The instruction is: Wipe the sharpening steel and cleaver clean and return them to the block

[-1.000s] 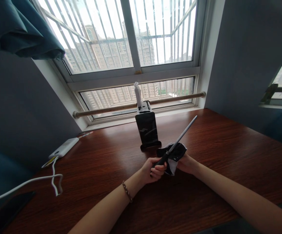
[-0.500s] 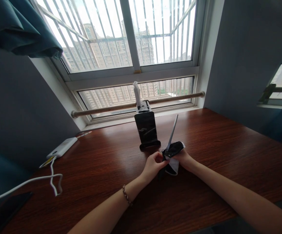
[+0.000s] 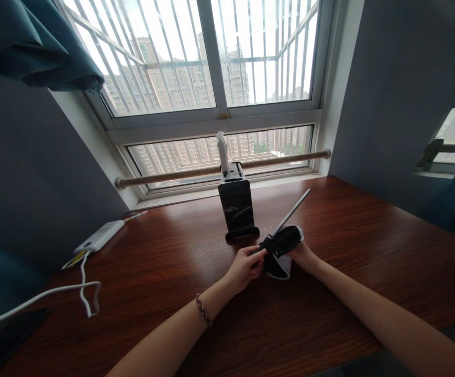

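What looks like a knife, with a long slim silver-grey blade (image 3: 293,210) and a black handle, points up and to the right over the table. My left hand (image 3: 246,266), a braided bracelet on its wrist, is closed around the black handle end. A black cloth with white edges (image 3: 289,240) lies against the base of the blade, and one folded part hangs below it. Behind that cloth, my right hand (image 3: 302,255) grips it, its fingers mostly hidden. Both hands are close together, just above the tabletop.
A black stand (image 3: 236,209) is upright on the brown wooden table (image 3: 164,251), before a box with a white tissue (image 3: 222,151) sticking out. At left lie a white power bank (image 3: 100,236), its white cable (image 3: 50,291) and a dark flat thing (image 3: 13,335). A barred window is behind.
The blade has swung to the right and tilted lower. My left hand has turned and now wraps the handle where it pinched before. The cloth and right hand have shifted slightly right.
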Tool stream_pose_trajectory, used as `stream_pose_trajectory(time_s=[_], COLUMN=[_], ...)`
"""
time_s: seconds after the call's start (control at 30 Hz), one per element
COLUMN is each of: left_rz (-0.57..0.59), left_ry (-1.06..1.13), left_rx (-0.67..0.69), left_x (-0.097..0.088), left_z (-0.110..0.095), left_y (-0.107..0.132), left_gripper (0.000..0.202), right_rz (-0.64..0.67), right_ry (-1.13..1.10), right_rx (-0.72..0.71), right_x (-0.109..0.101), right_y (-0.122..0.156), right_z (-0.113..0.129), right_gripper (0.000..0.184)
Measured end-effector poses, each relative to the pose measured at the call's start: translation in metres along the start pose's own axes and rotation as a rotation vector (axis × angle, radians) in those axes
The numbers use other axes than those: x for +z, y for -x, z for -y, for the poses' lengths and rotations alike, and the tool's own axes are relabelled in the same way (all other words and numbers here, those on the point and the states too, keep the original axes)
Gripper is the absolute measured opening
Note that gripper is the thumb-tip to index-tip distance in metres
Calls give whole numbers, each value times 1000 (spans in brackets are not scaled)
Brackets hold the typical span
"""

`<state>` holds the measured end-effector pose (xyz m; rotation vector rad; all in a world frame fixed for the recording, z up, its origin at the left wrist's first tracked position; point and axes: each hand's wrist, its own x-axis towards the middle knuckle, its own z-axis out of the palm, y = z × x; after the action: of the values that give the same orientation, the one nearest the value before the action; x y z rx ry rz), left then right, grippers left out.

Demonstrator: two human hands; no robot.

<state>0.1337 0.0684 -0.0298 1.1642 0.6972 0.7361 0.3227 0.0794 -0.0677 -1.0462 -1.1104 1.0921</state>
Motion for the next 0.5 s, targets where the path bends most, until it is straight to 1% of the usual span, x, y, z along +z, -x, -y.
stream_pose_trajectory(time_s=[0.1, 0.2, 0.37, 0.5], left_rz=[47, 59, 64, 81], left_ry=[121, 197, 258, 258], left_rx=[-37, -52, -67, -81], left_x=[-1, -1, -2, -1], left_z=[-4, -6, -7, -7], left_y=[2, 3, 4, 6], left_gripper=[30, 26, 20, 19], right_rz=[-44, -92, -132, -264], right_ry=[-8, -45, -215, -388], right_rx=[-22, -36, -49, -93], right_x=[-3, -2, -5, -17], right_y=[-5, -3, -3, -15], right_z=[-7, -6, 11, 28], right_gripper=[28, 28, 32, 32])
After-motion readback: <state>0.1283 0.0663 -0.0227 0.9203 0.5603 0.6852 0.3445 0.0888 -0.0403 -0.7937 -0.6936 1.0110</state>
